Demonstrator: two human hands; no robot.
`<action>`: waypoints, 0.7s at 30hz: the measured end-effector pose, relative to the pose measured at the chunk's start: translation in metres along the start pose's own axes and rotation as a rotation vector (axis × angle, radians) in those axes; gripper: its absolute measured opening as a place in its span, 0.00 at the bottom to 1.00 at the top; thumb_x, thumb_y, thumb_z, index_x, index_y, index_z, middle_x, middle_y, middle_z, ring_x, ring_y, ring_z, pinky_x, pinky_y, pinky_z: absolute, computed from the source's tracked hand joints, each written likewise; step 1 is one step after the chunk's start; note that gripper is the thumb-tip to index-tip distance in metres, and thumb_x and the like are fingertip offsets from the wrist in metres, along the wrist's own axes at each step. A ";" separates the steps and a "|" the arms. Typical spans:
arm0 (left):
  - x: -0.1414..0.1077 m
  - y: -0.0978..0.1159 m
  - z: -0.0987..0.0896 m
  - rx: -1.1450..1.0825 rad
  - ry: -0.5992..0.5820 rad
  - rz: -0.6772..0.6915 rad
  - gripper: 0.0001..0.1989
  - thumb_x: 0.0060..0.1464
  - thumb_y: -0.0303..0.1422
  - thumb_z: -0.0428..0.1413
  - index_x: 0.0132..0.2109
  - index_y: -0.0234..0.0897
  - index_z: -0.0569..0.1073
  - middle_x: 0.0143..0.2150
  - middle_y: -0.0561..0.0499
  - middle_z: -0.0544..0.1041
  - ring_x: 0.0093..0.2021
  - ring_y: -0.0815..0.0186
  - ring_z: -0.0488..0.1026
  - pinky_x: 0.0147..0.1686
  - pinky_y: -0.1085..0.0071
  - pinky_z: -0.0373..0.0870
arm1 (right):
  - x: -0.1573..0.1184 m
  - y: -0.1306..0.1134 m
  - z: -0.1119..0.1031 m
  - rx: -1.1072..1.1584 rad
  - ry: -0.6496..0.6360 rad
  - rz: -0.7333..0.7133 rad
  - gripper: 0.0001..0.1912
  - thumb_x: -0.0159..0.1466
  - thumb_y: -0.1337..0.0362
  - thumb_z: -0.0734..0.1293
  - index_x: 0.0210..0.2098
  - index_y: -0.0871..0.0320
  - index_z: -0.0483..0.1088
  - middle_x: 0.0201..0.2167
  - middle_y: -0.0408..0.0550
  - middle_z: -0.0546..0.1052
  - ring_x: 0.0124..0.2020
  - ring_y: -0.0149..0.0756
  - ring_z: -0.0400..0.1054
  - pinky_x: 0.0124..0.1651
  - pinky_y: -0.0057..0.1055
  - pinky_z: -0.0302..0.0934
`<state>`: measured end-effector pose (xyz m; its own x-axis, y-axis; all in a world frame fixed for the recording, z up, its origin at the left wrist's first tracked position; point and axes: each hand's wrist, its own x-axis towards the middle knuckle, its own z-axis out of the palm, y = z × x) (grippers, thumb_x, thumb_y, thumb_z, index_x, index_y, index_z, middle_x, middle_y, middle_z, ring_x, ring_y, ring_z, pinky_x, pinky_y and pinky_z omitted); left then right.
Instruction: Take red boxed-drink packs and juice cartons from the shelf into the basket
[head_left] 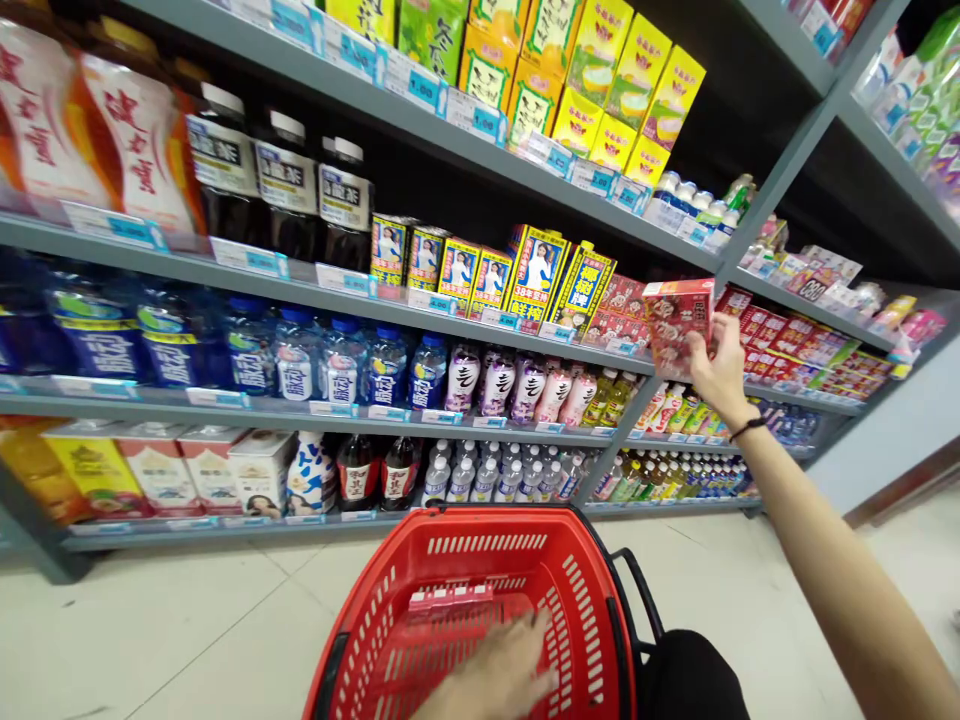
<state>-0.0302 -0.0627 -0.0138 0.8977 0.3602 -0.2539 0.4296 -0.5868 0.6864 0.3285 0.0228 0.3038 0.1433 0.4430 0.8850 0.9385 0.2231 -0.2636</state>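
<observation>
The basket [495, 522] sits before the shelves [304, 286], a pack [451, 598] inside it, bottles [486, 482] just behind.

- Left hand [510, 660]: blurred, forearm [450, 698] cut off by the bottom edge
- Basket [375, 565]: near end cut off, inside partly hidden by that hand
- Box [677, 325]: small print unreadable, one corner covered by the right hand [718, 368]
- Knee [697, 680]: cut off below

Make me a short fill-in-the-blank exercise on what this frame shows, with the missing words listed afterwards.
1. Of the right hand and the left hand, the ____ one holds the patterned box.
2. The left hand, blurred, shows against the shopping basket, whose main colour is ____.
3. The tall dark bottles with pale labels have ____ caps.

Missing words: right; red; white.
</observation>
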 end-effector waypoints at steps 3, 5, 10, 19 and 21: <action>-0.005 0.003 -0.030 -0.303 0.235 -0.040 0.37 0.69 0.51 0.48 0.76 0.34 0.55 0.73 0.32 0.65 0.70 0.46 0.68 0.70 0.45 0.62 | -0.083 -0.026 0.013 0.383 -0.159 0.471 0.31 0.63 0.38 0.71 0.52 0.56 0.70 0.50 0.57 0.79 0.48 0.48 0.74 0.53 0.43 0.68; -0.003 0.003 -0.044 -0.560 0.364 -0.039 0.40 0.68 0.58 0.44 0.74 0.36 0.55 0.70 0.32 0.68 0.56 0.53 0.78 0.58 0.54 0.75 | -0.147 -0.043 0.031 0.468 -0.284 0.637 0.32 0.63 0.33 0.68 0.44 0.57 0.71 0.42 0.57 0.80 0.41 0.48 0.75 0.44 0.41 0.70; 0.012 -0.009 -0.051 -1.022 0.566 -0.122 0.50 0.54 0.68 0.52 0.66 0.32 0.59 0.42 0.42 0.81 0.23 0.67 0.73 0.20 0.71 0.65 | -0.283 -0.084 0.076 0.692 -0.588 0.831 0.33 0.61 0.32 0.70 0.41 0.58 0.74 0.35 0.54 0.81 0.33 0.44 0.76 0.39 0.38 0.71; 0.005 -0.013 -0.069 -1.082 0.908 -0.194 0.37 0.41 0.64 0.68 0.38 0.33 0.71 0.17 0.54 0.72 0.13 0.69 0.66 0.13 0.76 0.59 | -0.345 -0.101 0.083 1.080 -0.807 1.184 0.32 0.58 0.39 0.77 0.48 0.56 0.75 0.41 0.51 0.84 0.40 0.43 0.79 0.45 0.38 0.72; 0.003 -0.015 -0.075 -1.134 1.036 -0.190 0.35 0.41 0.62 0.70 0.36 0.34 0.70 0.18 0.55 0.73 0.13 0.70 0.66 0.14 0.77 0.59 | -0.341 -0.098 0.078 1.171 -0.910 1.191 0.30 0.54 0.42 0.81 0.45 0.58 0.78 0.44 0.53 0.84 0.42 0.44 0.80 0.49 0.39 0.73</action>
<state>-0.0413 0.0017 0.0260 0.1757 0.9720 -0.1563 -0.2017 0.1909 0.9607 0.1628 -0.0824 -0.0018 -0.0880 0.9598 -0.2664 -0.2198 -0.2795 -0.9346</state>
